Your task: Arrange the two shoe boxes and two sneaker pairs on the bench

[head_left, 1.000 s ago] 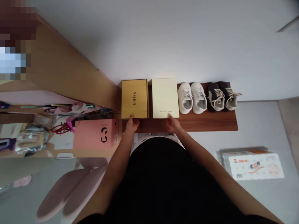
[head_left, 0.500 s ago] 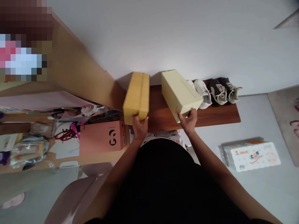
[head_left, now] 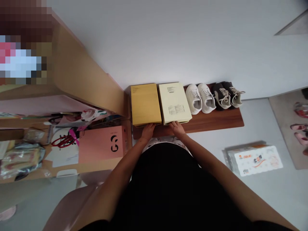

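A yellow cardboard box (head_left: 145, 104) and a cream box (head_left: 175, 101) with small print lie side by side, broad faces up, at the left end of a dark wooden shelf board (head_left: 211, 122). My left hand (head_left: 147, 131) has its fingers curled at the yellow box's near edge; its thumb is hard to see. At the near edge of the cream one, my right hand (head_left: 177, 129) grips with bent fingers, their tips partly hidden. White sneakers (head_left: 201, 98) stand just right of the cream box. Dark shoes with pale laces (head_left: 227, 95) are beyond them.
On the left, a desk (head_left: 96, 163) holds a pink box (head_left: 101, 144), red cords and plastic-wrapped items. A tan panel (head_left: 89, 70) rises beside the shelf's left end. A wrapped white paper pack (head_left: 258, 160) lies on the floor to the right. Pink slippers (head_left: 300, 133) are farther right.
Both boxes have turned from standing narrow and angled to lying broad face up beside each other. The cream box no longer covers part of the white sneakers. Both hands stayed at the near edges.
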A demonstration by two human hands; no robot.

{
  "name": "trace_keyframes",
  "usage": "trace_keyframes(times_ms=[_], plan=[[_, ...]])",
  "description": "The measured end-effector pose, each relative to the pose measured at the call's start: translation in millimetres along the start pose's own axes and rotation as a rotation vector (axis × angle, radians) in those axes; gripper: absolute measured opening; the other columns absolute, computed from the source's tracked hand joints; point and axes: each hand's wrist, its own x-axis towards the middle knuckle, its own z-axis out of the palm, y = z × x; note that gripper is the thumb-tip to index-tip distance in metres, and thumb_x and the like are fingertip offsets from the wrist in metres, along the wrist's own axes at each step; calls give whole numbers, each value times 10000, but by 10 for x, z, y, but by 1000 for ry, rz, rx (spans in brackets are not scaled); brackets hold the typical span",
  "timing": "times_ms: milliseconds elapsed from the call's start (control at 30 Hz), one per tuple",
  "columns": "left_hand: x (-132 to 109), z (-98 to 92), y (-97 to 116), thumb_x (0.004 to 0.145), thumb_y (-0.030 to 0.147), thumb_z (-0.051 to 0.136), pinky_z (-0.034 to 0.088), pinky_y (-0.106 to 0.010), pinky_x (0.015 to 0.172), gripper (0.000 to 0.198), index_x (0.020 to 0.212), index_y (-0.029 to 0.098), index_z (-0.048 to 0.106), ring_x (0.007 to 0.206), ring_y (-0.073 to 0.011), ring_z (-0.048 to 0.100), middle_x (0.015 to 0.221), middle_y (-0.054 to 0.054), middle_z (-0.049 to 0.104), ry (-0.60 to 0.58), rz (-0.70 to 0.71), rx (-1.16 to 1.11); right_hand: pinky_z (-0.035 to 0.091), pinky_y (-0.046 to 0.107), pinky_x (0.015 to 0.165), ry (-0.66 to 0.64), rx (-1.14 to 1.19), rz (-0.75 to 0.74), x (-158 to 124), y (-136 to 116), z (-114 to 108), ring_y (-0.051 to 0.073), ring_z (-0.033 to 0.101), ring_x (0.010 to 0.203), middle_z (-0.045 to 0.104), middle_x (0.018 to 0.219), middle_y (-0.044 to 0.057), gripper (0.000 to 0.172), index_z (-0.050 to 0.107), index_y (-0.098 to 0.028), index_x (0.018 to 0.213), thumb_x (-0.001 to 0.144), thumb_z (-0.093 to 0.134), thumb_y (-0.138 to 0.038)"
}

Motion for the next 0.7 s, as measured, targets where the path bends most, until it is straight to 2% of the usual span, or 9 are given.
trace_keyframes(times_ms=[200,367,467,600,700], plan=[[156,30,-2,945,47,416,368,-391,1179,527,1407,208,614,1330,-265,543,1381,-144,641,-27,-5,-10,434,383,982,-49,4,52,166,97,118,300,542,1104,657,1252,187,390,717,-127,1222,1014,388,-102],[140,31,73,968,76,388,428,-447,1134,520,1445,170,572,1317,-291,544,1383,-169,622,-16,28,139,459,349,1012,-33,90,112,162,180,174,270,580,1117,699,1214,157,377,749,-174,1186,997,433,-92],[71,33,161,977,95,387,462,-460,1091,544,1504,160,505,1314,-314,535,1409,-194,586,-14,-41,193,484,341,1012,34,220,202,169,166,191,256,606,1131,729,1168,131,365,768,-193,1148,961,474,-85],[-48,13,259,985,167,462,468,-428,1080,586,1568,160,406,1297,-312,559,1458,-212,531,-42,-115,164,523,359,992,202,457,394,99,139,158,241,666,1054,761,1057,99,320,783,-194,1061,926,497,-145],[-141,-22,381,976,218,524,465,-430,1085,576,1538,126,438,1300,-330,575,1451,-225,545,-57,-206,111,545,368,971,261,607,469,-108,320,48,230,698,1004,769,1053,82,263,773,-209,1030,913,539,-227]])
